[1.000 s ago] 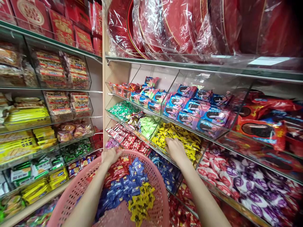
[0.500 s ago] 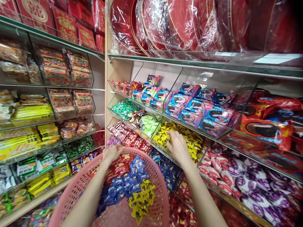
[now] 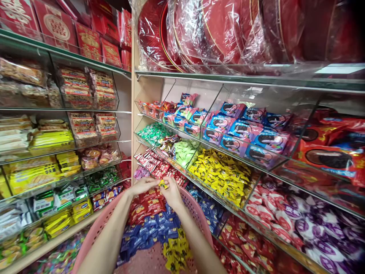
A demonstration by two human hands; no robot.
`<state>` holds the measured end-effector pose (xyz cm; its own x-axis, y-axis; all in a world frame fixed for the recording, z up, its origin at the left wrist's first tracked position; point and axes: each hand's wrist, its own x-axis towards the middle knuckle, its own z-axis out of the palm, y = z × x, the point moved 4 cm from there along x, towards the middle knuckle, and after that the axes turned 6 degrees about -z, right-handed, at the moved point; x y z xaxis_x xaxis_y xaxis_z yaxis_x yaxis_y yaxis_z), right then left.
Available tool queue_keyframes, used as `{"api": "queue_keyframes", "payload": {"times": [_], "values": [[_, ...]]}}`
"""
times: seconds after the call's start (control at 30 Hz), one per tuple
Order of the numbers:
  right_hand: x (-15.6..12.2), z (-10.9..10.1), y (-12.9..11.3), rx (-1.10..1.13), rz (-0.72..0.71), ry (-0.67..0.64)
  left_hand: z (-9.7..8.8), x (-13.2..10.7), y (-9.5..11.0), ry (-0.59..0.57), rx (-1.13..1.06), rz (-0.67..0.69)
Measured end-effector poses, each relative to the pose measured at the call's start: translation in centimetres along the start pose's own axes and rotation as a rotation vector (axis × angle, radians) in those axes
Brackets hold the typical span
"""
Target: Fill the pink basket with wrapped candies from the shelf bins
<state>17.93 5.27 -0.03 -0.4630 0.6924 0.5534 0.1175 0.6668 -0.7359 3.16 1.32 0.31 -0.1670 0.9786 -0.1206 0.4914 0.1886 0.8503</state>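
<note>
Over the far side of a pink plastic basket, my two hands meet at a small yellow-wrapped candy. My right hand pinches the candy from the right. My left hand reaches in from the left with its fingertips closed on the same wrapper. Inside the basket lie red packets, blue packets and a pile of yellow candies; my forearms hide parts of them. To the right, more yellow candies fill a clear shelf bin.
Tilted clear bins hold pink-and-blue cookie packs, green candies and purple-and-white wrapped sweets. Shelves on the left carry yellow snack packs. Red plates in plastic stand on the glass shelf above.
My right hand has moved from the yellow candy bin left to my left hand, bringing a yellow candy. My left hand has shifted from the basket's rim toward it. The view has swung slightly.
</note>
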Motion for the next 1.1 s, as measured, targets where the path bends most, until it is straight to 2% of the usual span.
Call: {"api": "queue_keyframes", "payload": {"times": [0.1, 0.2, 0.37, 0.43, 0.7, 0.93, 1.03, 1.1], "values": [[-0.1, 0.4, -0.2, 0.069, 0.012, -0.017, 0.0, -0.1, -0.2, -0.093, -0.051, 0.079], [-0.5, 0.7, 0.0, 0.215, 0.071, 0.0, 0.0, 0.0, -0.6, -0.106, -0.094, 0.095], [-1.9, 0.9, 1.6, 0.571, 0.378, 0.022, 0.5, 0.1, -0.6, -0.099, -0.14, 0.088], [-2.4, 0.9, 1.7, 0.651, 0.437, 0.019, 0.6, 0.1, -0.4, -0.094, -0.122, 0.081], [-2.8, 0.0, 1.5, 0.651, 0.398, 0.016, 0.6, 0.1, 0.1, -0.036, 0.044, 0.031], [-3.0, -0.4, 2.6, 0.612, 0.334, -0.082, 1.3, -0.3, 1.2, -0.141, -0.031, 0.113], [-2.6, -0.8, 2.2, 0.572, 0.312, -0.093, 1.2, -0.3, 1.6, -0.159, -0.016, 0.121], [-2.3, -2.0, 1.3, 0.51, 0.307, -0.084, 1.0, -0.4, 1.7, -0.147, 0.018, 0.108]]}}
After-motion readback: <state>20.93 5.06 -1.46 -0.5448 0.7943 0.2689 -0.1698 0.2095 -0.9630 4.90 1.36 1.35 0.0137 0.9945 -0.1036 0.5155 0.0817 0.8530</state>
